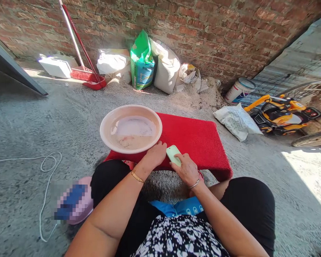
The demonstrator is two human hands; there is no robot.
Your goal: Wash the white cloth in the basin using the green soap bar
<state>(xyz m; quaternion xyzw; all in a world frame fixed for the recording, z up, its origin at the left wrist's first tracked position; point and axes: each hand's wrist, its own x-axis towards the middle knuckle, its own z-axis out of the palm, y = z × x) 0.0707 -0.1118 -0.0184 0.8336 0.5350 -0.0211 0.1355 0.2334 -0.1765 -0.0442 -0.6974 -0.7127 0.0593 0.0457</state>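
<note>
A red, fuzzy cloth (189, 137) lies draped over a low support in front of me. My left hand (157, 154) is on the cloth beside the basin, its fingers curled down against the fabric. In my right hand (186, 167) is a pale green scrub brush (173, 154), a flat rounded block with a small hole near one end. It lies face down on the cloth's near part, so its underside is hidden. At the left end stands a wide pinkish basin (105, 134) holding cloudy water.
A white cable (46, 200) loops over the concrete floor at my left, near a pink basin (86, 203). Along the brick wall stand a broom and red dustpan (96, 84), a green bag (142, 66) and white sacks (167, 66). A toy excavator (286, 114) is at right.
</note>
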